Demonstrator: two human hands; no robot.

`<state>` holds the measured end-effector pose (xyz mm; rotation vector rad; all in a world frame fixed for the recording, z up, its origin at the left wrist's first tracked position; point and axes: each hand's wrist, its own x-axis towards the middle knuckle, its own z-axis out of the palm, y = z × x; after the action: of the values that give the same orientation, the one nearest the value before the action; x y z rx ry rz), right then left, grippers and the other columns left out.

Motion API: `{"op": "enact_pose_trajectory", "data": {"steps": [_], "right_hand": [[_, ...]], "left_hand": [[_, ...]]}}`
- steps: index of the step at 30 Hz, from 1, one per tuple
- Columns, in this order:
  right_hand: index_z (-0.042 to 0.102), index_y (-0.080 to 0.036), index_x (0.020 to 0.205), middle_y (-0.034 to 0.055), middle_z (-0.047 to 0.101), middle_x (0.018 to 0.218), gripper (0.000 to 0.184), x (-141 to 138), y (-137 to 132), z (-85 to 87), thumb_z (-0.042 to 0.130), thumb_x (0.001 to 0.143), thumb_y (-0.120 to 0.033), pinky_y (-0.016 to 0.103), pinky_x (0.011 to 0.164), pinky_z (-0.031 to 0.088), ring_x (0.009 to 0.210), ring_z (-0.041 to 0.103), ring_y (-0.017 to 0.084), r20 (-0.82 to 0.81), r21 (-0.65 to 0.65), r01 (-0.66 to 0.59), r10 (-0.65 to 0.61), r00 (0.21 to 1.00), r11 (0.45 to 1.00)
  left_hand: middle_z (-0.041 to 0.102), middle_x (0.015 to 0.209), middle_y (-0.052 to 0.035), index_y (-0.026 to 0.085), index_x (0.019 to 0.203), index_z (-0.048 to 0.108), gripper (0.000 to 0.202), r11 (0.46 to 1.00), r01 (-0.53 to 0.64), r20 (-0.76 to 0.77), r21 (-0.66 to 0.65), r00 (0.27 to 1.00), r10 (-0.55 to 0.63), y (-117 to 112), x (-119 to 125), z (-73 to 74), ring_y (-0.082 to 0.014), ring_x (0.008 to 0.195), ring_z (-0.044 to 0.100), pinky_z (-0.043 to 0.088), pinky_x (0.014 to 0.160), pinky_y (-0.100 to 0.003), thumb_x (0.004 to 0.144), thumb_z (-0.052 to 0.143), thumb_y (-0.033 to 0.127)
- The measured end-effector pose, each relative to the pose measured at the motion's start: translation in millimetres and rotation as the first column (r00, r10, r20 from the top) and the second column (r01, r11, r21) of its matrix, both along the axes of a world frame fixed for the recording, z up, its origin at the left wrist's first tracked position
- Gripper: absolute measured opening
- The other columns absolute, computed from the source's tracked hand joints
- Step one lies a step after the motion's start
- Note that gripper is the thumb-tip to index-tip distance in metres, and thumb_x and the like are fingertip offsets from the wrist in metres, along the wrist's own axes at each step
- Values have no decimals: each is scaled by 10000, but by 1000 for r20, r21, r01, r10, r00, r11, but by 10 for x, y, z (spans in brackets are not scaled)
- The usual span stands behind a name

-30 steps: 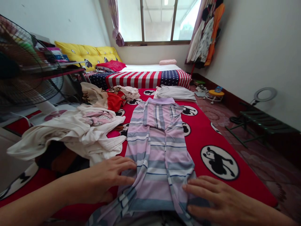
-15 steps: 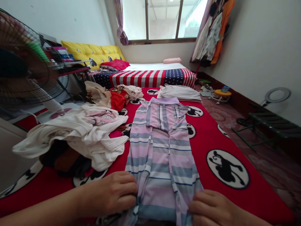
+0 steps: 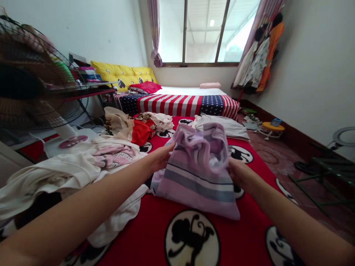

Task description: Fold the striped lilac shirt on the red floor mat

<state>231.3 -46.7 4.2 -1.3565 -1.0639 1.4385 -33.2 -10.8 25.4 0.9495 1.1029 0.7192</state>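
A lilac and grey striped shirt (image 3: 194, 184), doubled over on itself, is between my two hands, its collar end bunched up and its folded edge toward me. On its left side my left hand (image 3: 164, 157) is closed on the fabric, fingertips partly behind the cloth. My right hand (image 3: 239, 171) grips the opposite side, the fingers partly hidden by the shirt. Beneath lies a red blanket (image 3: 149, 229) with black monkey figures in white circles. Just beyond the shirt lies a folded pale grey garment (image 3: 227, 126).
Piled white clothes (image 3: 55, 170) lie at the left, with a red garment (image 3: 141, 131) and beige ones behind. A fan (image 3: 30, 81) stands far left. A second bed (image 3: 177, 105) lies under the window. A yellow stool (image 3: 273, 126) and a green folding seat (image 3: 332, 173) stand right.
Both hands have moved forward, away from me, carrying the shirt's near end up and over its far part. The long striped length is now a short bundle, and the view has tilted up.
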Motion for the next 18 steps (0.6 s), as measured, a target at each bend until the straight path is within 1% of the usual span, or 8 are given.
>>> {"op": "enact_pose_trajectory", "data": {"steps": [2,4,6,9,11,13,15,18], "right_hand": [[592,-192,1054,80,722,895,291,62,84,-195,597,816,-359,304,598,561,728,691,208,-50,-98,36,-41,998,995],[535,-208,1179,84,721,967,456,118,6,-341,659,773,-375,295,611,559,788,698,220,-29,-60,57,-58,998,997],[445,-231,1301,84,713,1028,681,141,-119,-421,734,702,-379,288,624,555,830,697,230,0,16,75,-75,997,997],[317,-248,1411,83,709,1043,929,100,-206,-436,789,622,-378,286,642,543,835,693,233,19,100,99,-102,995,990],[271,-263,1447,65,714,1007,1030,53,-182,-389,810,574,-356,283,649,534,818,686,223,34,138,110,-116,993,984],[352,-247,1428,54,713,980,992,27,-161,-302,808,552,-338,266,642,520,798,675,207,57,161,108,-118,991,981],[513,-214,1331,53,707,984,821,34,-220,-198,786,567,-343,240,605,496,753,655,181,101,168,79,-97,990,983],[639,-206,1202,53,703,992,610,93,-542,-106,746,625,-372,227,572,477,704,630,158,187,176,-6,-27,982,984]], "left_hand": [[678,806,-59,180,1041,545,504,998,-36,6,-53,999,36,104,-8,-146,-197,725,637,482,650,-293,825,490,632],[689,898,-67,187,1125,542,553,1000,3,-15,5,1000,-3,43,-40,-277,-213,823,645,473,673,-283,783,566,621],[685,929,-54,193,1203,527,635,994,15,-104,111,995,-4,-82,-66,-379,-215,872,635,452,672,-259,698,704,536],[650,771,-10,166,1276,481,756,982,-7,-229,189,972,51,-204,-57,-471,-173,735,607,406,610,-228,617,790,369],[566,633,43,154,1284,476,742,979,-33,-227,201,971,80,-217,-28,-479,-122,592,539,361,555,-205,614,769,279],[479,565,82,179,1297,473,723,973,-64,-186,221,977,106,-227,-18,-429,-82,503,454,307,510,-185,621,728,220],[453,559,88,207,1315,463,718,966,-50,-130,254,988,85,-297,-64,-333,-65,477,408,269,487,-174,636,695,198],[502,633,65,242,1341,437,711,953,139,-62,269,990,-127,-572,-261,-191,-59,502,408,254,480,-164,677,688,213]]}}
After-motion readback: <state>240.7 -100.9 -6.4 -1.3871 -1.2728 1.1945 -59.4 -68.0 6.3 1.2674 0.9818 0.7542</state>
